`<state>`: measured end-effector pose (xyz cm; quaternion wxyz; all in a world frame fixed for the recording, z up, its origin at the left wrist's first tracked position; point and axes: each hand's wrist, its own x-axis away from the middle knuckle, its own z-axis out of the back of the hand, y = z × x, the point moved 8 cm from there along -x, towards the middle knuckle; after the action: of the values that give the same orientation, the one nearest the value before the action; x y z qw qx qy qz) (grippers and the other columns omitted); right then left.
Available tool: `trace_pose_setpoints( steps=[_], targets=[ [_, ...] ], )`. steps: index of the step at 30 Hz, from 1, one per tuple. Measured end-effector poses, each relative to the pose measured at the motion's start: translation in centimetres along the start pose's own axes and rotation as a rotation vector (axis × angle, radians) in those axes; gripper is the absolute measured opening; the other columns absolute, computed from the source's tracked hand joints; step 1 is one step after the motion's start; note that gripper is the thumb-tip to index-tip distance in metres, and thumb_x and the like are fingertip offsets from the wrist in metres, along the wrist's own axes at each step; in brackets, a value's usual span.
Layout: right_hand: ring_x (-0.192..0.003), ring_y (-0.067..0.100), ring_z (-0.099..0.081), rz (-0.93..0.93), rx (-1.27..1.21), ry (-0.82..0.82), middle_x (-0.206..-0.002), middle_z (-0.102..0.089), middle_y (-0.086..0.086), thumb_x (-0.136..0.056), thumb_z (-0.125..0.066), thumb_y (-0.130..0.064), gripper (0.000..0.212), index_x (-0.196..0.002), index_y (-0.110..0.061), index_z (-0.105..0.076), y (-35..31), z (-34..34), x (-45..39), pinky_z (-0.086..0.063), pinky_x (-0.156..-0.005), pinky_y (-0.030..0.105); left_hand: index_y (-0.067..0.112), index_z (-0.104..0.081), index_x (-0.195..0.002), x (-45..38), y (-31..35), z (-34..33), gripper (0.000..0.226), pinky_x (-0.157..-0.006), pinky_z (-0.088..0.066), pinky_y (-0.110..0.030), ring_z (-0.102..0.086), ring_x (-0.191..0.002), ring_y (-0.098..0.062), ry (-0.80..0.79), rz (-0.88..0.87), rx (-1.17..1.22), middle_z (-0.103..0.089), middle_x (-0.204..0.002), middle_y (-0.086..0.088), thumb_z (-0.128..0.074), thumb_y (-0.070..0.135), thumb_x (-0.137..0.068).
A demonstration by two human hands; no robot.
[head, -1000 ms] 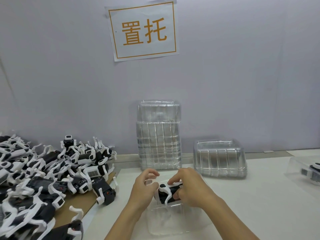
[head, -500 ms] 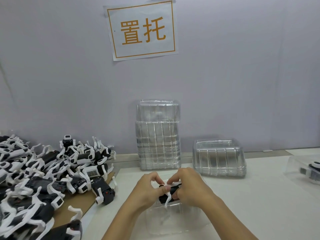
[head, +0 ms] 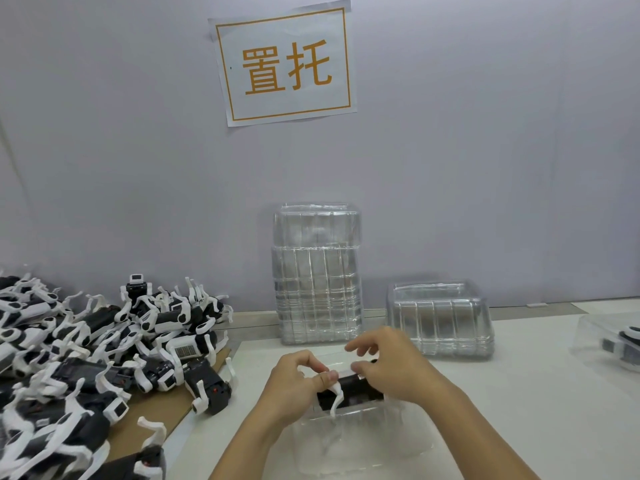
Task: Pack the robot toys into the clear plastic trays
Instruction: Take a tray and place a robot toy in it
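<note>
White table [head: 519, 393], grey wall [head: 485, 133]; left hand [head: 294, 382], right hand [head: 391, 368] both grasping robot toy [head: 349, 393].

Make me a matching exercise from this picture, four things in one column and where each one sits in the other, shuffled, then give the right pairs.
Things
1. pile of robot toys
2. tall stack of clear trays
3. paper sign
4. robot toy held by both hands

Places
A. on the wall
B. over the open clear tray at the near edge
C. far left, on cardboard
D. against the wall, left of the short stack of trays

Pairs: 1-C, 2-D, 3-A, 4-B
</note>
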<state>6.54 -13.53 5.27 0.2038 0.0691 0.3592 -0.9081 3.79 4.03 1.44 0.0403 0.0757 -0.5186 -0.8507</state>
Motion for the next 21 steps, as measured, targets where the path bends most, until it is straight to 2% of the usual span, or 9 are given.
trace_pose_setpoints(
  steps=[4,7,9,11,12,13,15,18,21],
  targets=[
    [-0.087,0.001,-0.06,-0.073,0.063,-0.053,-0.09,-0.065,-0.014,-0.083,-0.076,-0.044,0.024,-0.105,-0.035,-0.072,1.8,2.7,0.6,-0.039,-0.063,0.011,0.025,-0.067,-0.072,0.0,-0.3,0.0,0.019,-0.089,-0.04,-0.035,-0.054,-0.121,-0.04,0.0,0.01,0.037,-0.07,-0.101,-0.015,-0.079,0.034,-0.082],
    [-0.096,0.003,-0.061,-0.116,0.049,-0.117,-0.096,-0.066,-0.013,-0.076,-0.081,-0.051,0.034,-0.103,-0.032,-0.075,2.7,2.8,1.0,-0.041,-0.064,0.012,0.027,-0.067,-0.067,0.0,-0.1,-0.1,0.021,-0.085,-0.038,-0.034,-0.051,-0.122,-0.042,-0.007,0.007,0.043,-0.064,-0.082,0.001,-0.08,0.034,-0.082],
    [-0.098,0.004,-0.062,-0.115,0.053,-0.122,-0.097,-0.068,-0.014,-0.077,-0.081,-0.047,0.028,-0.099,-0.03,-0.078,2.6,2.5,0.9,-0.041,-0.063,0.013,0.028,-0.066,-0.065,0.1,0.0,-0.2,0.022,-0.089,-0.04,-0.037,-0.049,-0.123,-0.044,-0.008,0.004,0.049,-0.068,-0.085,-0.007,-0.08,0.034,-0.081],
    [-0.088,0.004,-0.062,-0.084,0.076,-0.1,-0.092,-0.069,-0.014,-0.081,-0.078,-0.044,0.018,-0.092,-0.03,-0.08,2.3,2.4,0.7,-0.041,-0.059,0.014,0.027,-0.066,-0.066,0.1,0.0,-0.1,0.022,-0.095,-0.042,-0.041,-0.048,-0.124,-0.045,0.0,-0.002,0.053,-0.069,-0.104,-0.022,-0.081,0.033,-0.081],
    [-0.082,0.004,-0.061,-0.073,0.078,-0.083,-0.089,-0.069,-0.014,-0.083,-0.076,-0.042,0.015,-0.091,-0.03,-0.08,2.1,2.4,0.7,-0.04,-0.058,0.014,0.025,-0.066,-0.068,0.2,0.0,-0.1,0.021,-0.092,-0.042,-0.039,-0.048,-0.123,-0.044,0.001,-0.005,0.052,-0.068,-0.105,-0.023,-0.081,0.032,-0.081],
    [-0.078,0.005,-0.06,-0.066,0.075,-0.067,-0.087,-0.068,-0.014,-0.084,-0.075,-0.041,0.014,-0.09,-0.029,-0.08,2.0,2.5,0.7,-0.04,-0.057,0.013,0.023,-0.066,-0.07,0.1,-0.1,0.0,0.02,-0.085,-0.04,-0.035,-0.051,-0.122,-0.042,-0.001,-0.007,0.05,-0.069,-0.099,-0.02,-0.081,0.032,-0.081],
    [-0.076,0.004,-0.059,-0.054,0.065,-0.041,-0.085,-0.066,-0.013,-0.085,-0.074,-0.039,0.013,-0.089,-0.028,-0.08,1.8,2.4,0.7,-0.04,-0.055,0.013,0.017,-0.067,-0.078,0.0,0.0,0.1,0.02,-0.081,-0.037,-0.03,-0.058,-0.119,-0.032,-0.015,-0.014,0.054,-0.07,-0.094,-0.001,-0.082,0.03,-0.08],
    [-0.085,0.01,-0.06,-0.041,0.022,-0.015,-0.084,-0.068,-0.009,-0.084,-0.073,-0.036,0.009,-0.082,-0.031,-0.08,1.8,2.2,0.7,-0.046,-0.062,0.015,0.012,-0.066,-0.083,-0.1,0.0,0.2,0.022,-0.089,-0.033,-0.031,-0.054,-0.118,-0.022,-0.022,-0.017,0.062,-0.066,-0.104,0.01,-0.083,0.026,-0.079],
    [-0.091,0.009,-0.058,-0.05,-0.016,0.016,-0.087,-0.067,-0.011,-0.085,-0.073,-0.036,0.008,-0.079,-0.035,-0.079,2.1,1.8,0.6,-0.049,-0.078,0.025,0.011,-0.065,-0.084,-0.2,-0.2,0.2,0.024,-0.092,-0.031,-0.031,-0.051,-0.116,-0.02,-0.008,-0.016,0.059,-0.063,-0.116,0.005,-0.084,0.025,-0.078]
  ],
)
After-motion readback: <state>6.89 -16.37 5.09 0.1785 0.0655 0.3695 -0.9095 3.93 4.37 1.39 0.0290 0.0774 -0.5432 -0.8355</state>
